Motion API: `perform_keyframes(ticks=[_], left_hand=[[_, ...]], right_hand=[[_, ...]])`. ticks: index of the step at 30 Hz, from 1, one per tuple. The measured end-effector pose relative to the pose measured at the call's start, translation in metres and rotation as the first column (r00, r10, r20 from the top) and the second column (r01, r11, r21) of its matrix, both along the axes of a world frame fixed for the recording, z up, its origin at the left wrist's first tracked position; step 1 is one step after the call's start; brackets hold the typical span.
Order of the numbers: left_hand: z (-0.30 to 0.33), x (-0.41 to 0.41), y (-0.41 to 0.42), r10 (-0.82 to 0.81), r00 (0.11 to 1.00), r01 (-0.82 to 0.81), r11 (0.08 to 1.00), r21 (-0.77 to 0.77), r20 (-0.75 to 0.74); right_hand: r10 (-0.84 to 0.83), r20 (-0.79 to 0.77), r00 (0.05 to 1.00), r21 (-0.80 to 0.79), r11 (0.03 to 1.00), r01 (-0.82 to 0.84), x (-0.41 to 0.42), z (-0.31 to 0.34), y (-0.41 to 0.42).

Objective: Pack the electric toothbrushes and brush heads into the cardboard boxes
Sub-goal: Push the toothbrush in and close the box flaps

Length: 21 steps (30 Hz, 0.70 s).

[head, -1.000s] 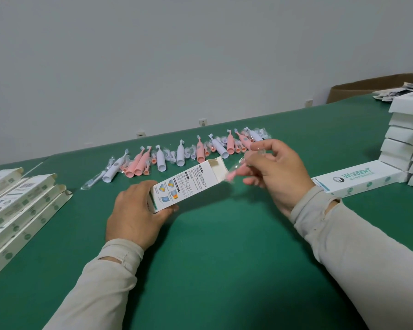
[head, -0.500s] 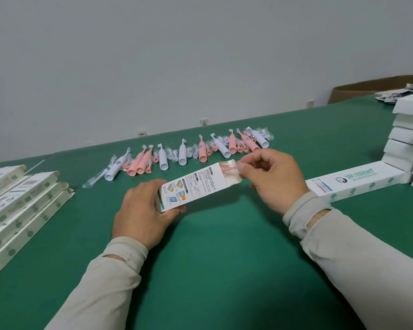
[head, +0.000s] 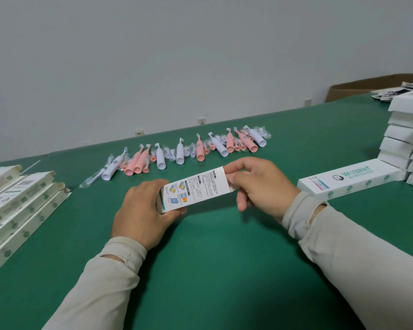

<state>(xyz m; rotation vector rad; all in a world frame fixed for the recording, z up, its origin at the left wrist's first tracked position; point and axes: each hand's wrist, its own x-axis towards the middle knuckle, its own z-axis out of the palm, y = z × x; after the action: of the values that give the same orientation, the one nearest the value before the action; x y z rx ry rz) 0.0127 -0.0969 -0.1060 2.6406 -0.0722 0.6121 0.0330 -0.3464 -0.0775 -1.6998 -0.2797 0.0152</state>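
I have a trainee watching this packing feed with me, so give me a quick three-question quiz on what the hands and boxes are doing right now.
1. True or false: both hands are holding the same box.
2. Multiple choice: the row of loose toothbrushes lies (a) beyond the held box, toward the wall; (b) on the stacked boxes at right; (c) under the left sleeve.
3. Short answer: which face of the single box lying flat to the right shows a brand logo?

Key
1. True: the left hand grips one end of the printed box, the right hand pinches the other end.
2. a
3. The top face of the logo box.
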Motion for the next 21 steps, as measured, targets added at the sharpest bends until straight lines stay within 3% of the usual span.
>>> perform_keyframes(ticks=[3,6,8,11,13,17,21], left_hand=[[-0.002,0.001,0.001,0.012,1.0,-0.012,1.0,-0.004,-0.002],[-0.003,0.001,0.001,-0.003,1.0,0.003,1.0,-0.026,-0.015],[-0.003,0.001,0.001,-0.01,1.0,0.01,0.999,-0.04,-0.019],[-0.003,0.001,0.003,-0.003,1.0,0.002,0.998,-0.056,-0.017],[-0.003,0.001,0.004,-0.001,1.0,0.0,0.998,-0.07,-0.017],[-0.003,0.0,0.003,-0.015,1.0,0.014,0.996,-0.085,-0.019],[-0.003,0.0,0.003,-0.028,0.999,0.026,0.995,-0.092,-0.019]], right_hand=[[0.159,-0.131,0.978,0.069,0.986,-0.151,0.0,0.003,-0.004],[0.146,-0.07,0.987,-0.02,0.989,-0.148,-0.001,0.005,-0.006],[0.005,0.086,0.996,-0.099,0.995,0.003,0.001,0.004,-0.009],[-0.223,0.333,0.916,-0.157,0.945,0.287,0.008,0.001,-0.016],[-0.17,0.359,0.918,-0.193,0.948,0.251,0.008,0.0,-0.019],[0.074,0.372,0.925,-0.487,0.864,0.127,0.006,-0.006,-0.019],[0.049,0.427,0.903,-0.476,0.861,0.178,0.007,-0.009,-0.016]])
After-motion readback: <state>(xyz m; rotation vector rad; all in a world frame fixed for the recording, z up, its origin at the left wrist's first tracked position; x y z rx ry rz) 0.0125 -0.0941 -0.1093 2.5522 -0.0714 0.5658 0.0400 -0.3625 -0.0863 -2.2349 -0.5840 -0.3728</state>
